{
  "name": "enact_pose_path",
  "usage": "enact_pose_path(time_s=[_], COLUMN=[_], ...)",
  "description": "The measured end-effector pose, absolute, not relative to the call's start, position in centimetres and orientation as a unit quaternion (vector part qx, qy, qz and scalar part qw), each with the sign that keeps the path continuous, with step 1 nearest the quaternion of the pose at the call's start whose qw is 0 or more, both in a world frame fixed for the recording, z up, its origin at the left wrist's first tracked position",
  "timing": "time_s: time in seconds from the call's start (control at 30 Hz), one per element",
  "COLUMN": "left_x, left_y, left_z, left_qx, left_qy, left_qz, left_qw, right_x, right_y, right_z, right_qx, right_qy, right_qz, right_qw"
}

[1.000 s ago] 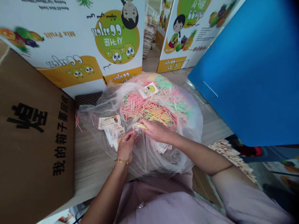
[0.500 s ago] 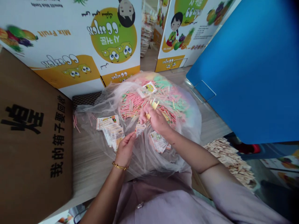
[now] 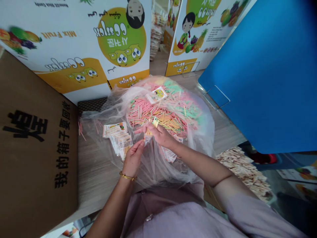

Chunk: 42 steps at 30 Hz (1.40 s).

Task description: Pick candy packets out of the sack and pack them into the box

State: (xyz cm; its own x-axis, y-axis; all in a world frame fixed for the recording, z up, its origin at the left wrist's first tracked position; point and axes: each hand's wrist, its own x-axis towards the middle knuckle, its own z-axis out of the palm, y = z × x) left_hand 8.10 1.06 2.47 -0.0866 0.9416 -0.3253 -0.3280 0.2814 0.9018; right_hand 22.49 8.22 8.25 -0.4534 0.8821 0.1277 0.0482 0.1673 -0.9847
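My left hand [image 3: 134, 158] pinches the edge of a small printed sachet [image 3: 148, 139] and holds it upright. Just above it, my right hand [image 3: 160, 135] grips a small bundle of yellow candy sticks [image 3: 154, 123], their lower ends at the sachet's top. Whether the ends are inside the sachet is hard to see. Behind both hands, a large clear plastic bag [image 3: 207, 135] lies open over a heap of pink, yellow and green candy sticks [image 3: 141, 111]. A stack of filled sachets [image 3: 118, 138] is left of my hands; more sachets [image 3: 169, 154] lie partly behind my right wrist.
Printed white cartons [image 3: 86, 43] stand at the back, and a brown cardboard box [image 3: 37, 142] walls off the left. A blue panel [image 3: 260, 82] rises at the right. Below the table's right side is a pile of packed sachets [image 3: 244, 170]. One printed packet [image 3: 159, 94] rests on the bag.
My right hand has come down and toward me with the yellow sticks, from above the heap to the sachet's top. My left hand has stayed nearly still.
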Motion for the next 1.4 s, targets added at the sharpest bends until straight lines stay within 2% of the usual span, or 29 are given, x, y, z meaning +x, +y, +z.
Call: enact_pose_path(time_s=[0.23,0.37,0.53,0.73,0.83,0.93,1.1,1.17,1.3,1.4], left_x=[8.2,8.0,7.8,8.3,8.4,8.1,7.8,8.0,7.9,6.4], left_y=[1.1,1.1,1.3,1.2,1.1,1.0,0.7,0.7,0.4,-1.2], left_z=[3.6,4.0,4.7,5.2,4.9,4.8,4.9,4.6,3.6,3.1], left_qx=[0.261,0.274,0.235,0.237,0.248,0.236,0.241,0.271,0.368,0.467], left_qy=[0.507,0.49,0.466,0.442,0.456,0.472,0.458,0.467,0.501,0.571], left_qz=[0.531,0.518,0.499,0.5,0.489,0.471,0.491,0.498,0.498,0.491], left_qw=[0.627,0.646,0.692,0.706,0.701,0.707,0.701,0.678,0.605,0.464], right_x=[23.5,23.8,24.0,24.2,24.2,24.4,25.6,25.6,24.6,23.0], right_y=[9.4,9.7,10.0,10.3,10.2,10.4,11.4,11.3,9.8,8.6], right_z=[8.0,8.4,8.7,8.3,8.4,8.9,9.9,10.0,9.7,9.0], right_qx=[-0.308,-0.313,-0.318,-0.315,-0.341,-0.382,-0.48,-0.469,-0.343,-0.35], right_qy=[-0.69,-0.629,-0.695,-0.679,-0.698,-0.701,-0.711,-0.733,-0.796,-0.808], right_qz=[0.587,0.645,0.58,0.603,0.567,0.509,0.261,0.269,0.453,0.444], right_qw=[0.29,0.3,0.282,0.277,0.272,0.321,0.443,0.412,0.209,0.168])
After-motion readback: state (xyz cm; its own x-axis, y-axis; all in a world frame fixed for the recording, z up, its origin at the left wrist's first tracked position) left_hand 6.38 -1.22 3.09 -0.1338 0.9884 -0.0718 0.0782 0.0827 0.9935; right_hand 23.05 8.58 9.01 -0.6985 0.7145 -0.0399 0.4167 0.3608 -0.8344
